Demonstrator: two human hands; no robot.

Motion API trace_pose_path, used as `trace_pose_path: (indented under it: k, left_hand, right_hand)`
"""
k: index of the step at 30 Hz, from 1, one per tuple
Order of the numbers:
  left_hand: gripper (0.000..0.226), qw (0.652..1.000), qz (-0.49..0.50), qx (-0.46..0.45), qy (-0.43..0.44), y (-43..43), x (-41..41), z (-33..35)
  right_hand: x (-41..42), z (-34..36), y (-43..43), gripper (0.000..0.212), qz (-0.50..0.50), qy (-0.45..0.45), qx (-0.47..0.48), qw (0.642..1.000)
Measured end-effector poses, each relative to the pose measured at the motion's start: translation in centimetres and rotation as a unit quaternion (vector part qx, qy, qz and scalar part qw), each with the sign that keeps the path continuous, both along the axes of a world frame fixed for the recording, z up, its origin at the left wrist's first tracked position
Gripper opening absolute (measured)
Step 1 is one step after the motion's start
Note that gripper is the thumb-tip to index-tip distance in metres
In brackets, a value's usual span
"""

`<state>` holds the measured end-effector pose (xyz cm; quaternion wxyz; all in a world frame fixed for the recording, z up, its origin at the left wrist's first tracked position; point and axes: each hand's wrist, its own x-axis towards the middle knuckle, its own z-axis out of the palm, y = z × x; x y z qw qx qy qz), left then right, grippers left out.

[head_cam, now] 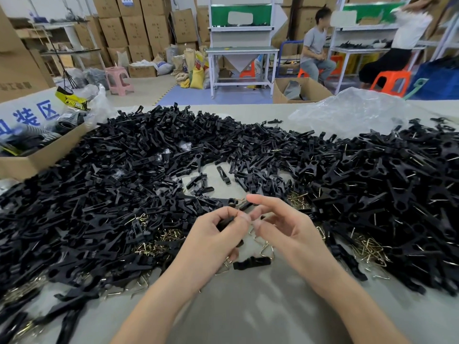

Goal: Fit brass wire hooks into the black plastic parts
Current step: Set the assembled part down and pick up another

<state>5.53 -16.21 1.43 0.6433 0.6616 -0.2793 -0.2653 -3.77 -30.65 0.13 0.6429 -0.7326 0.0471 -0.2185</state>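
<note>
**Black plastic part (224, 222) held ready for a hook**

The left hand (216, 234) grips the part in curled fingers above the counter (248, 306), close to the right hand (280, 227), probably so a hook can be pushed in. Whether the right fingers pinch a hook I cannot tell; the tips blur. Loose brass hooks (267, 248) lie just below.

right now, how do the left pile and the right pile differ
The left pile shows mostly bare black parts; the right pile has wire ends sticking out. The left pile borders a cardboard box; the right pile borders a clear bag. Both lie on the table.
</note>
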Motion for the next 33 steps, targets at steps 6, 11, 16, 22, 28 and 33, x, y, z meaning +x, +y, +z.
trace_pose_path:
  k: [6,11,16,22,28,33]
  left_hand:
    - [0.029,1.000,0.002,0.005,0.004,-0.2,-0.2,-0.3]
    - [0.029,1.000,-0.010,0.004,-0.027,0.0,0.0,-0.6]
    - [0.017,0.997,-0.053,-0.010,-0.051,-0.1,-0.6,-1.1]
    - [0.053,0.994,-0.081,-0.048,-0.053,-0.3,-0.5,-1.4]
    - [0.060,0.992,-0.014,-0.019,-0.125,-0.1,-0.2,-1.8]
    - [0.034,0.913,0.066,0.105,-0.388,0.3,-0.1,-1.8]
  right_hand:
    - [-0.2,-0.1,0.4,0.050,0.017,0.024,-0.012,0.999]
    - [-0.3,0.0,0.7,0.053,0.043,0.013,-0.077,0.996]
    - [-0.3,-0.4,0.6,0.053,0.069,0.026,-0.125,0.989]
    - [-0.3,-0.3,0.5,0.029,0.019,-0.001,-0.178,0.984]
    - [-2.2,3.0,-5.9,0.057,-0.251,-0.128,0.210,0.936]
    - [-2.3,1.6,-5.5,0.020,-0.180,-0.061,0.221,0.957]
